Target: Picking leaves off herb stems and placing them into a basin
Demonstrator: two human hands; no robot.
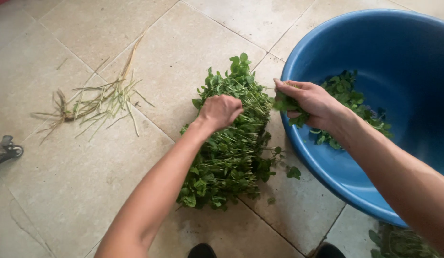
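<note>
Underfoot, floor of large beige stone-look tiles (78, 191) with thin grout lines, slightly worn and stained near the bottom centre. Big bundle of leafy green herbs with pale thin stems (231, 153) lies on the floor at centre, stems running near-to-far, leaves at both ends. Left hand (221, 111) clenched down on the far part of the bundle, fingers curled into the stems. Right hand (305, 100) closed around a small tuft of green leaves (286, 105), held right at the left rim of the round blue plastic basin (413, 57) on the right. Basin holds a loose heap of plucked green leaves (351, 95) against its left inner wall. Left of the bundle, well apart, scattered pile of dry yellowish stalks and roots (95, 100) on the tiles. Few stray leaves on the floor between bundle and basin. More greens (399, 241) at near right corner under the basin edge. Small dark wheeled object (9, 149) at left edge, cannot tell what. Two dark shoe tips at the near edge.
</note>
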